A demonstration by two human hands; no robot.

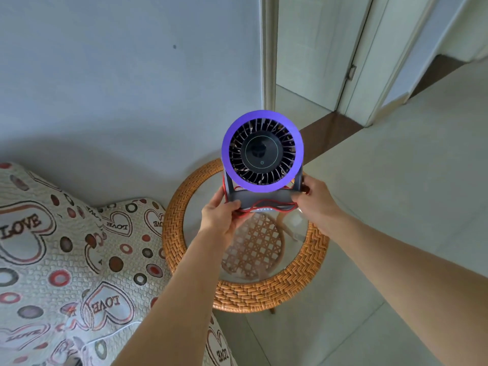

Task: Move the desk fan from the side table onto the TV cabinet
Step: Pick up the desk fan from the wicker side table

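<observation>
The desk fan (pixel 262 151) has a purple ring, black blades and a grey stand wrapped with a red cable. It is upright, facing me, held above the round wicker side table (pixel 245 294) with a glass top. My left hand (pixel 223 215) grips the left end of the fan's base, thumb on top. My right hand (pixel 315 199) grips the right end of the base and stand. The TV cabinet is not in view.
A sofa (pixel 66 260) with a heart-patterned cover stands at the left, touching the table. A pale wall rises behind. At the right lies open tiled floor (pixel 396 207), with a doorway and white door frames (pixel 269 62) beyond.
</observation>
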